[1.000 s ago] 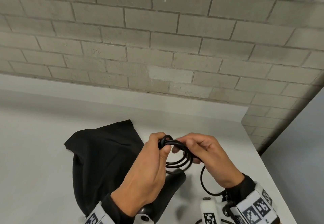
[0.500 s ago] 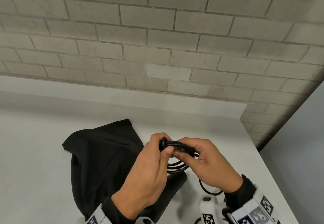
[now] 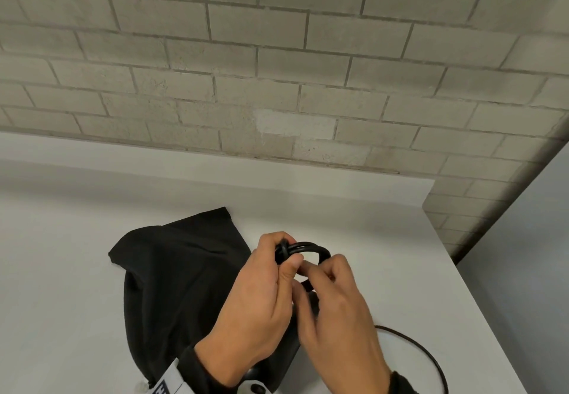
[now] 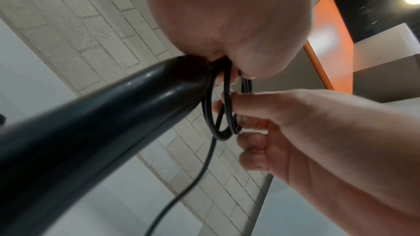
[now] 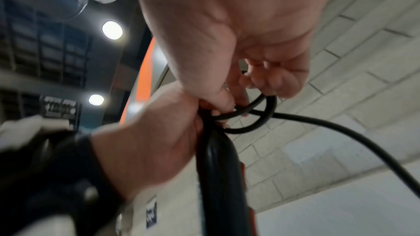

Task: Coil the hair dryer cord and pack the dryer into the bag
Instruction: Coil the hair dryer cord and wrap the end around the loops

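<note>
My left hand (image 3: 271,270) grips the black cord coil (image 3: 308,246) at its top, just above the end of the black hair dryer's handle (image 4: 102,123). My right hand (image 3: 326,276) is pressed close against the left and pinches the cord loops (image 4: 223,114) between thumb and fingers. Both hands are raised above the table. From the coil a loose length of cord (image 3: 415,344) arcs off to the right and down. The black fabric bag (image 3: 172,276) lies on the table under and to the left of my hands. The dryer (image 3: 288,359) is mostly hidden beneath them.
The white table (image 3: 61,270) ends at a right edge (image 3: 480,301) close to my right hand. A grey brick wall (image 3: 277,70) rises behind it. Each of my wrists carries a camera mount.
My right hand has moved left against the left hand, drawing another cord loop onto the coil. The hanging loops are now hidden behind the fingers, and the loose cord has swung out to the right.
</note>
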A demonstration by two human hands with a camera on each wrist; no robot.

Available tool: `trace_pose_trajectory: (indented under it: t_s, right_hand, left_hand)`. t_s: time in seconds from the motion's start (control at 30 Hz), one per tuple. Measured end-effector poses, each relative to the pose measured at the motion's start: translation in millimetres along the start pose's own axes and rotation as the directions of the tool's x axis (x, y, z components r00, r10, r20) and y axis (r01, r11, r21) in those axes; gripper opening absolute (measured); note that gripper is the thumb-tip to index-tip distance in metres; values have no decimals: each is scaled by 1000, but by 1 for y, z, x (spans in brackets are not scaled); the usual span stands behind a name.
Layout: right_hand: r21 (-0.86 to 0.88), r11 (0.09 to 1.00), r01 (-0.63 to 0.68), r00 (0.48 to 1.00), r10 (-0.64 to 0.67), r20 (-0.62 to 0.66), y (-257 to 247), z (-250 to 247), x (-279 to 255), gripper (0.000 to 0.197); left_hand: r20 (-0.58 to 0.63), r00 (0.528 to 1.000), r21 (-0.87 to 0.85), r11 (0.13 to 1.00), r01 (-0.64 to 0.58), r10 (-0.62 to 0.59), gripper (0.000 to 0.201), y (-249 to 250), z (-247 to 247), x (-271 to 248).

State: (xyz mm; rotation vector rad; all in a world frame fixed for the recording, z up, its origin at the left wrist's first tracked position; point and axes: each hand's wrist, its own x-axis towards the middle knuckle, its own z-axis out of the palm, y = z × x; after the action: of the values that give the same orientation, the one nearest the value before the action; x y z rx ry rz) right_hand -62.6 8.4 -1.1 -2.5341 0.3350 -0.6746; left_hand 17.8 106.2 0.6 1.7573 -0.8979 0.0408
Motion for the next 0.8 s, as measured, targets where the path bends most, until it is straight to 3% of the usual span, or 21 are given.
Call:
trace_pose_trajectory:
  t_s: [0.1, 0.13, 0.23, 0.3, 0.37, 0.47, 0.63, 0.67, 0.7, 0.77, 0.8]
  right_hand:
    - [292, 949, -121, 987, 85, 133, -3, -8, 3, 7]
    - [388, 912, -137, 985, 84, 149, -2, -12, 5, 12]
    - [654, 723, -222, 959, 39, 282, 5, -25, 8, 26]
    - [755, 597, -273, 935, -22, 355, 12, -33, 7, 18]
    - [799, 517, -308, 923, -41, 382, 16, -40, 4, 4]
    - [782, 504, -365, 902, -16, 432, 17, -46, -2, 13]
    - [777, 380, -501, 796, -150, 587, 19, -55, -7, 19]
    - [777, 421, -468, 807, -155, 569, 19, -55, -10, 16]
    - [753, 540, -376, 845, -134, 518, 20, -52, -14, 17]
    - [530, 840, -116, 936, -86, 341, 25, -38, -24, 24]
    - [417, 909, -23, 963, -92, 254, 27, -32, -28, 25]
  left_hand:
    - [-28, 1000, -12, 1000, -4, 3, 22, -1, -1, 2]
    - [-39, 999, 3, 1000, -10, 10, 21, -2, -1, 2]
    - [-43, 998, 50, 998, -33, 35, 19, -4, -1, 2]
    - [-59, 997, 42, 998, -44, 46, 19, -3, -1, 4]
    - [-85, 995, 32, 998, -55, 57, 18, -3, -1, 6]
    - [-99, 993, 34, 998, -61, 64, 17, -4, 1, 8]
    - [-114, 991, 48, 997, -63, 68, 12, -1, 3, 7]
    - [-126, 990, 49, 997, -59, 65, 11, -1, 2, 9]
    - [-141, 988, 53, 997, -55, 62, 11, -2, 1, 10]
    - [-159, 985, 55, 997, -54, 62, 13, -5, -1, 13]
    - [-152, 986, 45, 997, -59, 65, 13, -6, -2, 14]
